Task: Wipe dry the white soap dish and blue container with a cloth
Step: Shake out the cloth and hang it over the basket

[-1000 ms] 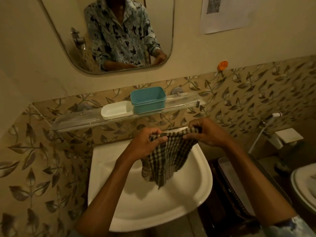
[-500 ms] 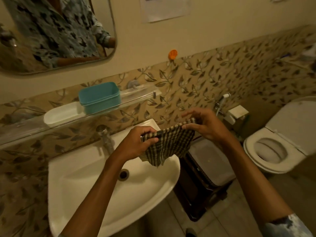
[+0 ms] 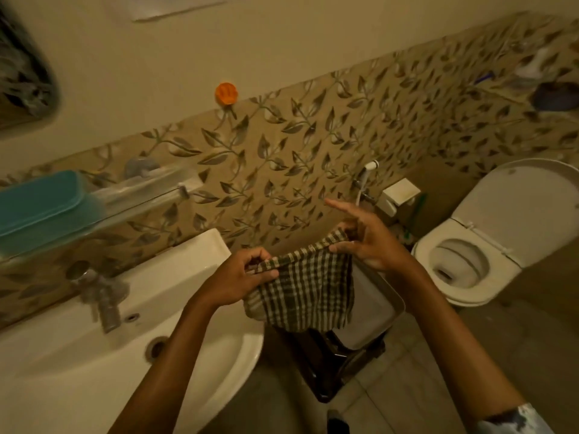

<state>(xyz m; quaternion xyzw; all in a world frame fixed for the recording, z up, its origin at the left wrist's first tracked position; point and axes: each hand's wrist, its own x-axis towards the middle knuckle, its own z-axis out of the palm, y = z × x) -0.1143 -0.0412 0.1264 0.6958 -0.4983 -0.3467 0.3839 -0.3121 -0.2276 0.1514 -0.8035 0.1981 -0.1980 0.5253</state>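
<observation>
1. Cloth (image 3: 302, 289) hangs stretched between both hands: left hand (image 3: 241, 278) pinching one corner, right hand (image 3: 365, 242) the other, fingers splayed.
2. View has swung right; container (image 3: 40, 208) now at nine o'clock on the shelf (image 3: 141, 195), dish gone from view, wiping not yet begun.

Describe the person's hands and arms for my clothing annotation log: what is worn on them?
Both forearms are bare. The right arm shows a rolled-up sleeve at the bottom edge, pale with dark blotchy print. No sleeve shows on the left arm. Left hand and right hand wear no gloves.
</observation>
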